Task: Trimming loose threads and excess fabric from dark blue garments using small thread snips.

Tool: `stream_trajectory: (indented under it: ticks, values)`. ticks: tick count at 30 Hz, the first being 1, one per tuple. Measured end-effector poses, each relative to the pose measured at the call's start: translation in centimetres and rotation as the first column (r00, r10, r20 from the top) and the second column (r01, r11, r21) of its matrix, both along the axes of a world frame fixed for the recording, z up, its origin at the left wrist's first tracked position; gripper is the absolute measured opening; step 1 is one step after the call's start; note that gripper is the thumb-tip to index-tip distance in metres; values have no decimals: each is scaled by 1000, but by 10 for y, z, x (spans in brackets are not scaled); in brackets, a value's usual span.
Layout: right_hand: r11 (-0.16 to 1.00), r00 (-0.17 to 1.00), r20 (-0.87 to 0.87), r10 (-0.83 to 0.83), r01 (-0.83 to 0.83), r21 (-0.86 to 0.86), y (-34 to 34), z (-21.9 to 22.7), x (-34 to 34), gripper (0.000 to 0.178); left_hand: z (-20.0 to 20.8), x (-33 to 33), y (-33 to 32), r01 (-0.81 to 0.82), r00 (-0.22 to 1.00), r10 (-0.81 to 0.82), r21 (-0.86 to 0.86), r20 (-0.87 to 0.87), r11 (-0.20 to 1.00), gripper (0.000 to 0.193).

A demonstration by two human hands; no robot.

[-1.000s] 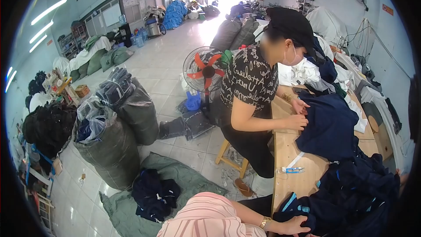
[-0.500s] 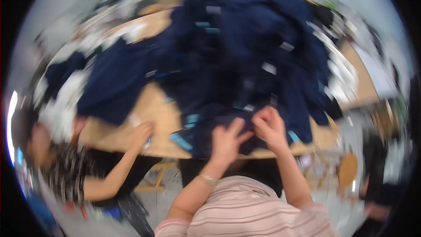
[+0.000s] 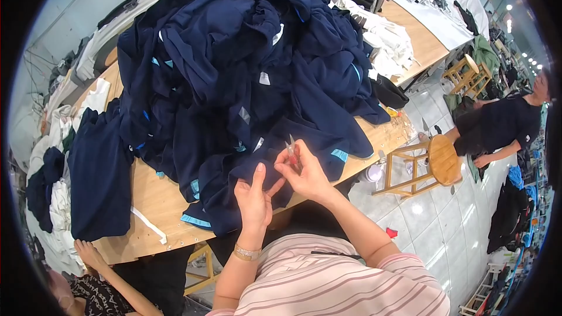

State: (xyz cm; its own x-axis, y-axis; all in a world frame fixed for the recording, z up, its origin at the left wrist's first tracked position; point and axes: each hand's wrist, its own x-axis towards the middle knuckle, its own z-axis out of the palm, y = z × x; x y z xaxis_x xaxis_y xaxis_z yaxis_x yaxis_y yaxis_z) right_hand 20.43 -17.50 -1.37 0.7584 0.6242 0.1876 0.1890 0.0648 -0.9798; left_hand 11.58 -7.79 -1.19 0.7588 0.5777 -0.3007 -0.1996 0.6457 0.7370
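My right hand (image 3: pixel 308 177) is closed around a pair of thread snips (image 3: pixel 292 155) with red on the handle, its metal points tipped upward. Just to its left, my left hand (image 3: pixel 254 203) has its thumb up and its fingers apart, with one finger reaching close to the right hand; nothing shows in it. Both hands are over the near edge of a large heap of navy garments (image 3: pixel 205 64). Light-blue strips (image 3: pixel 196 221) and a white label (image 3: pixel 264 78) show among the dark folds.
The heap lies on a wooden table (image 3: pixel 153 199). White cloth (image 3: pixel 389 41) is piled at the back right. A wooden stool (image 3: pixel 444 161) stands on the tiled floor, with a seated person (image 3: pixel 497 123) beyond. At the lower left, another person's hand (image 3: pixel 91 254) touches a navy piece.
The view has turned right and sharpened, showing more floor and the stool. The snips now show clearly in my right hand. The co-worker's hand is now at the navy piece on the left.
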Motion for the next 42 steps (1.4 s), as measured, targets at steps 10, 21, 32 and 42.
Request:
stream_trajectory:
  ticks: [10, 21, 32, 42]
  values:
    - [989, 845, 521, 122, -62, -132, -13, 0, 11, 30, 2, 6, 2, 13, 993, 4, 140, -122, 990, 24]
    - [1000, 854, 520, -7, -2, 18, -11, -11, 15, 32, 4, 6, 4, 53, 992, -45, 65, -114, 996, 20]
    - [975, 590, 778, 216, -169, -144, -14, -2, 21, 31, 2, 5, 3, 78, 992, -62, 152, -106, 985, 23]
    - [994, 842, 531, 94, -113, 3, -6, -18, 14, 42, 4, 6, 11, 99, 986, -80, 127, -149, 987, 23]
